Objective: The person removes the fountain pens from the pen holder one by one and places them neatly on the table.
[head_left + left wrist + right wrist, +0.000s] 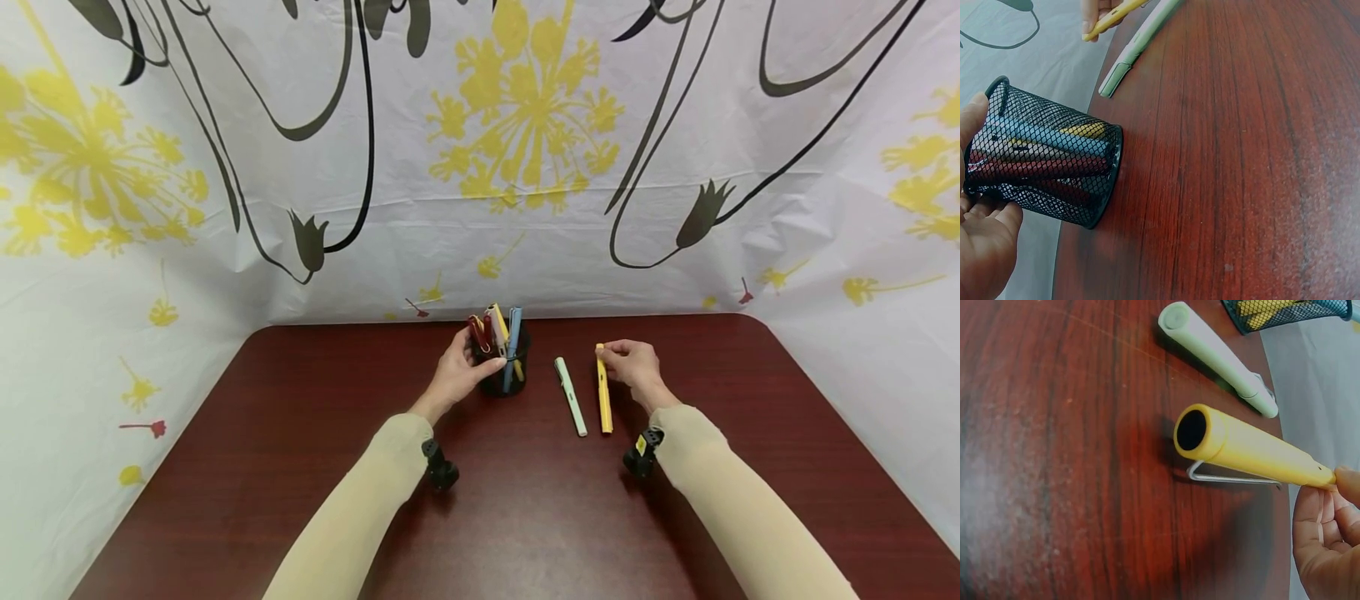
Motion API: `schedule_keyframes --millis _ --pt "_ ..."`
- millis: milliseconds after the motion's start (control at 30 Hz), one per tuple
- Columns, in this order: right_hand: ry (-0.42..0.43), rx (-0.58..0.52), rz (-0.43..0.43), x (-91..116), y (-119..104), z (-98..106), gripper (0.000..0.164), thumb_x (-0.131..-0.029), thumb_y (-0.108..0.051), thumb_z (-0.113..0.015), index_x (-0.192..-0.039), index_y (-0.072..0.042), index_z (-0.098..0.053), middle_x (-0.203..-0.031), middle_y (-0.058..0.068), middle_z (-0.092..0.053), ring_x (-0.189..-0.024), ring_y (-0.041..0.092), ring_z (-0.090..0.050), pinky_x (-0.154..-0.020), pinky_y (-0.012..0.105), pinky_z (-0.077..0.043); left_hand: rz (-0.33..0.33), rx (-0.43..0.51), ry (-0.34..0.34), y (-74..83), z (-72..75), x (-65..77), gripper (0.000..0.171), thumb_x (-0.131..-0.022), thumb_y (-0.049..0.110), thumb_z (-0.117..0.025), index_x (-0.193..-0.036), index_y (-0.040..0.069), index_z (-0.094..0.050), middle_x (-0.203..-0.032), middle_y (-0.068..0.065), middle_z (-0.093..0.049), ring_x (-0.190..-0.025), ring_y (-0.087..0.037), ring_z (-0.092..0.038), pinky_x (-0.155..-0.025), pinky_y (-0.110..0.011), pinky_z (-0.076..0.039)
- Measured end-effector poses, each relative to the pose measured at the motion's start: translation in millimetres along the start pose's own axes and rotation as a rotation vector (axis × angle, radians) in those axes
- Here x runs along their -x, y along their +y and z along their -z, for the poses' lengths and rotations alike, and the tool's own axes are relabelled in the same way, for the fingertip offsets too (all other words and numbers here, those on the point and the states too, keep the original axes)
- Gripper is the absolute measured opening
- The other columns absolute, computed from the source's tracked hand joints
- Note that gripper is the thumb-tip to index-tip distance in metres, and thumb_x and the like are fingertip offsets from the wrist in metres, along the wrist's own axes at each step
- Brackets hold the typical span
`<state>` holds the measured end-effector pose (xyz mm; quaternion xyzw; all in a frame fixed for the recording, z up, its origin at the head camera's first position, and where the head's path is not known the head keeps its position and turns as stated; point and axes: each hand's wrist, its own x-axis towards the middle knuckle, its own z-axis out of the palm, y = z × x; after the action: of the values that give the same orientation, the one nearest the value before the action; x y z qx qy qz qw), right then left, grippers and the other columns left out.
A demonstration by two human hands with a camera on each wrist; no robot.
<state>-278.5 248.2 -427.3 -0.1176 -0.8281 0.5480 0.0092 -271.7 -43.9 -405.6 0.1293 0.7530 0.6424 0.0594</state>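
Note:
My left hand point(459, 368) grips a black mesh pen holder point(1054, 156) near its rim, thumb on one side and fingers on the other. The holder stands at the back of the table with several pens inside, among them a blue pen point(513, 346) and dark red ones. Between thumb and fingers my right hand point(633, 367) pinches one end of a yellow pen point(1260, 450). The pen's far end, with a black tip face and a metal clip, points toward the wrist camera. A pale green pen point(570, 397) lies on the table between the holder and the yellow pen.
The dark red wooden table point(525, 517) has rounded back corners. Right behind its back edge hangs a white cloth point(420, 275) with yellow and grey plant prints, which also runs along both sides. A small black wrist camera point(441, 467) sits at each sleeve.

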Motion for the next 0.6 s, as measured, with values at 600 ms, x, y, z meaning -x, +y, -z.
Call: schedule_keyframes --millis 600 --pt "-0.017 0.021 -0.013 1 -1 -7 0.033 -0.092 -0.02 -0.061 -0.114 0.005 -0.062 -0.106 0.016 -0.063 -0.079 0.012 -0.063 -0.075 0.034 -0.057 -0.034 -0.022 0.03 -22.5 -0.5 -11.2 0.078 -0.084 0.017 -0.072 -0.146 0.005 -0.026 -0.145 -0.017 -0.039 -0.133 -0.027 -0.041 -0.106 -0.04 -0.038"
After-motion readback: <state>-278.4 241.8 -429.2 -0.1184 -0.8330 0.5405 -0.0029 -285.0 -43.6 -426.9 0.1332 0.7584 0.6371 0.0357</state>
